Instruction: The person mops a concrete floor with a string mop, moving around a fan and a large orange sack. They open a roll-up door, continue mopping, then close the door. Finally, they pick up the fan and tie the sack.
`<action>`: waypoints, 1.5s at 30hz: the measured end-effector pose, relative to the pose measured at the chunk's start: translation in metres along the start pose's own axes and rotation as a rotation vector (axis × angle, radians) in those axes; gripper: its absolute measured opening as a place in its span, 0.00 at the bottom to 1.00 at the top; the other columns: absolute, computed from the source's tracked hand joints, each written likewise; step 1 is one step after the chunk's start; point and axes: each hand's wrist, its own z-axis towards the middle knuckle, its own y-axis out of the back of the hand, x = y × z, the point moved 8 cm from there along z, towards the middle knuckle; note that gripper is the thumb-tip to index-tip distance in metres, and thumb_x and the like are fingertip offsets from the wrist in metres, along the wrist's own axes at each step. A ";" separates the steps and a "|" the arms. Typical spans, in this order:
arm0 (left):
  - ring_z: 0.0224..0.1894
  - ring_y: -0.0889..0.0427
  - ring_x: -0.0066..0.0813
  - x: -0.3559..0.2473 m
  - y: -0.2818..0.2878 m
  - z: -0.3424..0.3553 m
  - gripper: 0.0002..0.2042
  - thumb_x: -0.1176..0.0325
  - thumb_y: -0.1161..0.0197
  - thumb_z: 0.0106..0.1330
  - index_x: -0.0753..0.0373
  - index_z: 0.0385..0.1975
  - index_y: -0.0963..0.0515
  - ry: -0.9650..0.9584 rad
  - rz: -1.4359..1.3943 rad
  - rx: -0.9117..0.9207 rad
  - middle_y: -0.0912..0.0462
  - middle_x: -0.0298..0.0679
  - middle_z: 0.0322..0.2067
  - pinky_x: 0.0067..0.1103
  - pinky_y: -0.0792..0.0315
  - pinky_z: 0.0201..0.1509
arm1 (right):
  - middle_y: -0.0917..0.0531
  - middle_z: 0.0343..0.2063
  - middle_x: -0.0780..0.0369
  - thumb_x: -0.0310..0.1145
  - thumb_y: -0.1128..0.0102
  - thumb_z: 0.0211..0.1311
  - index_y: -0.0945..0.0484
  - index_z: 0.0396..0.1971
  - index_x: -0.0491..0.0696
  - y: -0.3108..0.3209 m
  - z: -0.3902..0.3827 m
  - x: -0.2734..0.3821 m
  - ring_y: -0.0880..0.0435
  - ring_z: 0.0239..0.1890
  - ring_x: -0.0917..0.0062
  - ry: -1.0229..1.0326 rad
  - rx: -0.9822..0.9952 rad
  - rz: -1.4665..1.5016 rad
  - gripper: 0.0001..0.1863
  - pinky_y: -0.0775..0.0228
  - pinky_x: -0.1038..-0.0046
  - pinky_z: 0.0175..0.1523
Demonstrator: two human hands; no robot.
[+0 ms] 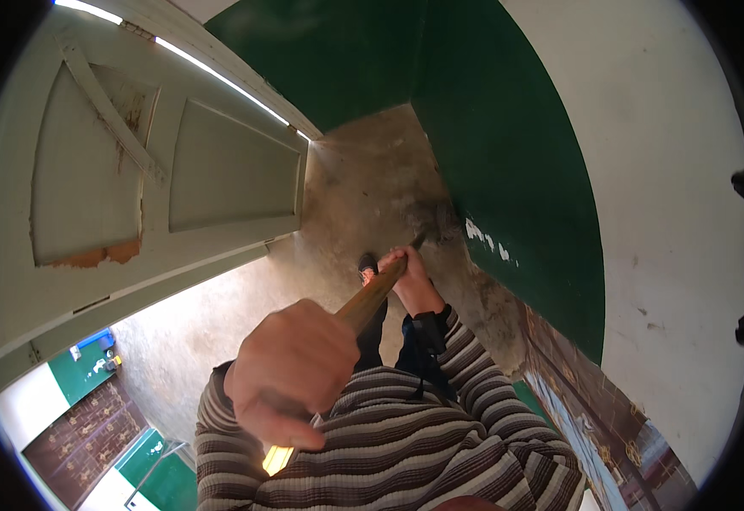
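Note:
My left hand [291, 362], large and close in the head view, is closed round the upper part of a long yellowish wooden handle. The handle's end [278, 460] sticks out below my thumb. Farther down, my right hand [412, 279] grips the same handle, with a dark band on that wrist. The handle [370, 300] slants away from me toward the floor by the green wall. At its far end a dark grey, blurred mop head [437, 220] lies on the floor close to the wall; its strands are hard to make out.
A worn pale door [227, 170] with peeling panels stands at the left, bright light along its edge. Green-and-white walls [508, 145] meet in a corner ahead and run down the right. Brown patterned material [576, 366] lines the lower right. My shoe [367, 266] stands on the concrete floor [363, 162].

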 end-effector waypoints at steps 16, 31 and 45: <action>0.10 0.34 0.34 0.000 0.112 -0.143 0.25 0.57 0.47 0.64 0.61 0.04 0.37 -0.005 0.454 -0.855 0.34 0.36 0.06 0.29 0.35 0.20 | 0.31 0.13 0.64 0.30 0.51 0.58 0.33 0.20 0.48 -0.114 0.178 -0.026 0.29 0.15 0.73 0.051 0.007 -0.585 0.08 0.31 0.68 0.25; 0.11 0.47 0.25 -0.062 -0.090 -0.335 0.20 0.64 0.61 0.68 0.56 0.09 0.45 -0.139 0.663 -1.616 0.44 0.33 0.06 0.26 0.46 0.22 | 0.26 0.12 0.59 0.27 0.46 0.48 0.30 0.16 0.43 0.095 0.120 -0.199 0.21 0.14 0.68 -0.126 -0.268 -1.358 0.06 0.33 0.67 0.15; 0.21 0.22 0.24 0.030 -0.361 -0.478 0.10 0.70 0.44 0.66 0.66 0.22 0.26 0.600 0.780 -2.493 0.22 0.39 0.18 0.20 0.26 0.28 | 0.23 0.27 0.59 0.31 0.43 0.51 0.35 0.35 0.44 0.330 0.023 -0.113 0.18 0.28 0.71 -0.485 -0.180 -1.666 0.14 0.24 0.68 0.26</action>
